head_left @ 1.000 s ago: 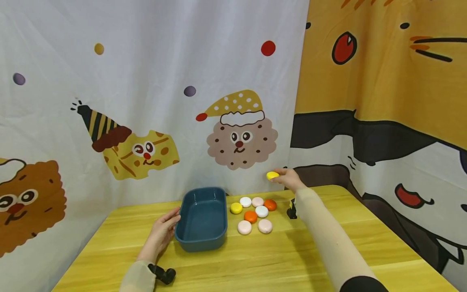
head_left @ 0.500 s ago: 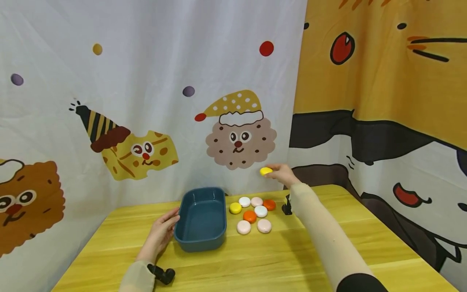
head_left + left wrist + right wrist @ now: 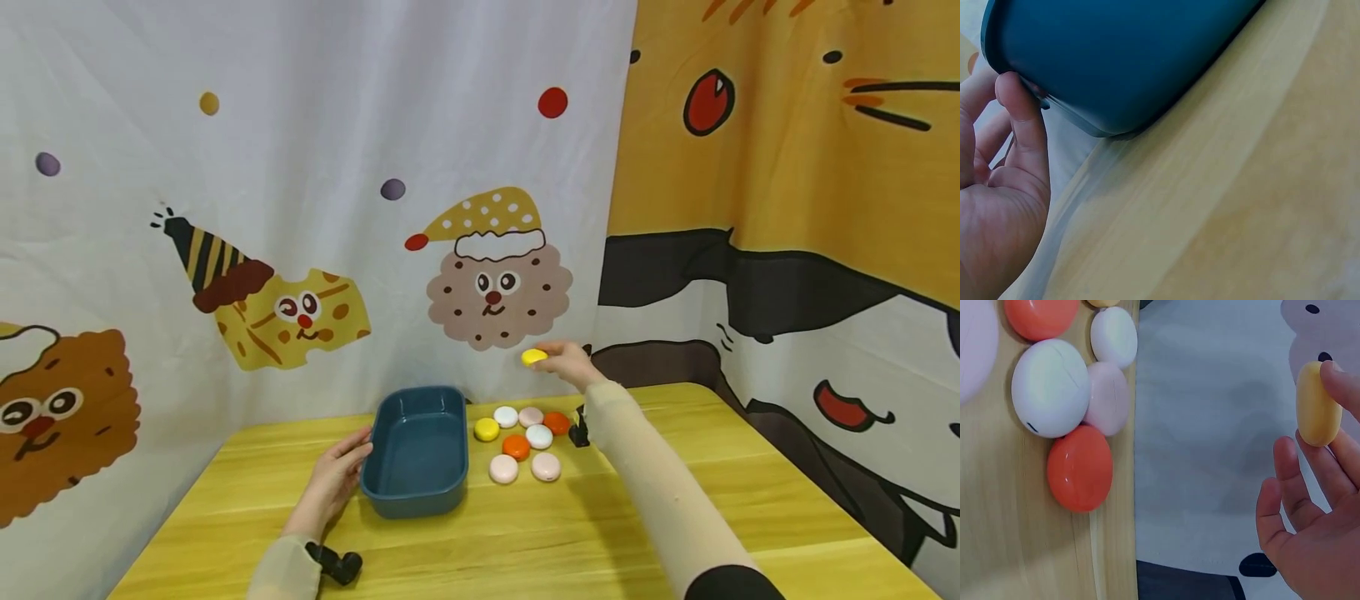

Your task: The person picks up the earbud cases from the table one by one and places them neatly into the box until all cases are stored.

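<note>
My left hand (image 3: 333, 479) holds the left side of a dark blue rectangular tub (image 3: 416, 505), thumb and fingers at its rim. In the left wrist view the thumb lies against the outer wall of the tub; the other fingertips are partly hidden. My right hand (image 3: 567, 364) pinches a smooth, rounded yellow disc (image 3: 534, 357) between thumb and fingers, above the table's back edge. The right wrist view shows this disc (image 3: 1318, 406) edge-on, the last two fingers apart from it. Below lie several similar discs: yellow (image 3: 487, 429), white, pale pink and orange (image 3: 516, 447).
The wood-grain table (image 3: 450, 558) ends at a white curtain (image 3: 300, 167) with cartoon prints. An orange patterned cloth (image 3: 675, 183) hangs at the right. Black wrist mounts, like the left one (image 3: 337, 564), stick out from both sleeves.
My right hand has moved left along the back of the table with the yellow disc. The left hand, the tub and the discs on the table stay where they were.
</note>
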Available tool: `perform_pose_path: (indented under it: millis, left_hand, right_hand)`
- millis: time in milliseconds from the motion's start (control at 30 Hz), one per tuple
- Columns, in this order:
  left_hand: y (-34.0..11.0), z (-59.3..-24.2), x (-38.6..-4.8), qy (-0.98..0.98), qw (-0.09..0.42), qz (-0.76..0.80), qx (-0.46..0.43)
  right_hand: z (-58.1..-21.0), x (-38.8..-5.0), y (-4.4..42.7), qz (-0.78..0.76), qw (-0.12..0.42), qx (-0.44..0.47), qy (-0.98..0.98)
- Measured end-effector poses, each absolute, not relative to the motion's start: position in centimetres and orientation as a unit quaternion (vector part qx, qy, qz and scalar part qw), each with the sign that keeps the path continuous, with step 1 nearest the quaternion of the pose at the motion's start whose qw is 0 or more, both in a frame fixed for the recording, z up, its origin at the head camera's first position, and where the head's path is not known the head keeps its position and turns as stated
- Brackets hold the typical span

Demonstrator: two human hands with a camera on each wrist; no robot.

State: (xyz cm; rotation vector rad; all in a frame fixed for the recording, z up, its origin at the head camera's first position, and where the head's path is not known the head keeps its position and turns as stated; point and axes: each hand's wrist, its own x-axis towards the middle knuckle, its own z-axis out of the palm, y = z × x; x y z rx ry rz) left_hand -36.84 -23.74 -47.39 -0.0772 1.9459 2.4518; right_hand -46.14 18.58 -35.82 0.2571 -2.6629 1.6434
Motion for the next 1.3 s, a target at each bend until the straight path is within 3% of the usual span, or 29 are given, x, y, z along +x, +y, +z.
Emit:
perform_pose_path:
  millis: [1300]
  left_hand:
    - [-23.6,-47.4,-36.5,0.620,-0.002,0.785,-0.024]
  right_hand:
    - [-34.6,-45.6,12.7,0.540,-0.002,0.151,-0.828]
